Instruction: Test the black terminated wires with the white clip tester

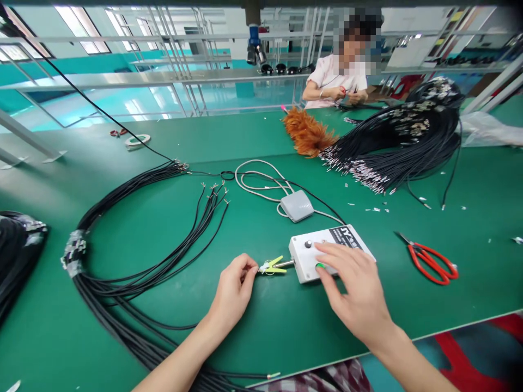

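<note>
Box [303, 259] lies partly hidden by right hand [359, 286]

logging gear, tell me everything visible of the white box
The white box, apparently hard plastic, lies flat on the green table, slightly skewed. Its top carries a dark knob, a green button and a black label marked JY. From its left side, a metal rod reaches to a yellow clip; cables reach its far edge. The right hand partly covers it, thumb at the button.
</note>
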`<action>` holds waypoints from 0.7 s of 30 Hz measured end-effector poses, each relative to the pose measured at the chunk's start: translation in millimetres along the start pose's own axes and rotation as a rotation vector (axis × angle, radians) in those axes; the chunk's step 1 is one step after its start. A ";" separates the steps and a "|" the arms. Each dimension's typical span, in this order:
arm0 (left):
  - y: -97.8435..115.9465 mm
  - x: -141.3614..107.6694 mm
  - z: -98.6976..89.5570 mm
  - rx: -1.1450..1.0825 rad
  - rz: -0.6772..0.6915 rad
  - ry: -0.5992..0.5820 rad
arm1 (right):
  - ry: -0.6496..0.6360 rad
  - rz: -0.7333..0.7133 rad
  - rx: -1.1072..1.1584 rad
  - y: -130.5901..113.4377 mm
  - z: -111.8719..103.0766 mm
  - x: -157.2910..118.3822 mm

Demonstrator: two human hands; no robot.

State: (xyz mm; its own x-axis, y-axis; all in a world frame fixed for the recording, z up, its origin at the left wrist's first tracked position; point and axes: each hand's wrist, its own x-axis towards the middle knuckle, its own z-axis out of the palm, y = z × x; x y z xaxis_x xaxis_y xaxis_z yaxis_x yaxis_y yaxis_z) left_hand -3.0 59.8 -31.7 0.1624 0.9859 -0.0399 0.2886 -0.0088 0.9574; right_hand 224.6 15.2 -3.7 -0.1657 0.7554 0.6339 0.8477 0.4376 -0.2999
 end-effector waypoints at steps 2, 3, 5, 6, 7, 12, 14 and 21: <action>-0.7 0.8 -0.1 0.003 0.002 -0.006 | 0.081 0.033 0.012 4.9 -3.8 -21.3; -1.2 1.4 -0.4 0.006 0.002 -0.009 | 0.067 0.021 0.015 5.5 -3.1 -30.5; -2.0 2.6 -1.6 0.018 0.002 -0.012 | 0.038 0.002 -0.007 3.8 1.4 -43.4; -2.4 2.9 -2.6 0.028 0.003 -0.009 | 0.040 0.000 -0.026 2.5 4.3 -46.7; -2.6 2.7 -3.8 0.039 0.004 -0.006 | 0.057 0.006 -0.047 1.4 7.0 -48.3; -2.9 -4.8 -10.2 0.080 0.005 0.044 | 0.124 0.023 -0.060 1.6 13.1 -44.5; -2.3 -3.4 -17.5 0.088 0.011 0.073 | 0.139 0.022 -0.028 1.0 12.7 -44.4; 27.8 70.3 -112.4 0.129 0.120 0.473 | 0.084 -0.081 0.162 -10.9 11.5 -63.8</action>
State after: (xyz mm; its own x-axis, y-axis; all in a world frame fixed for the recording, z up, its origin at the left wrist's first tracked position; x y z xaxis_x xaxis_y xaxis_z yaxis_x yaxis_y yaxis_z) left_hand -89.7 147.7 24.3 -0.2351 0.9441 0.2310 0.4127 -0.1182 0.9031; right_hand 220.2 -32.2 -49.0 -0.1821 0.6740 0.7159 0.7398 0.5735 -0.3518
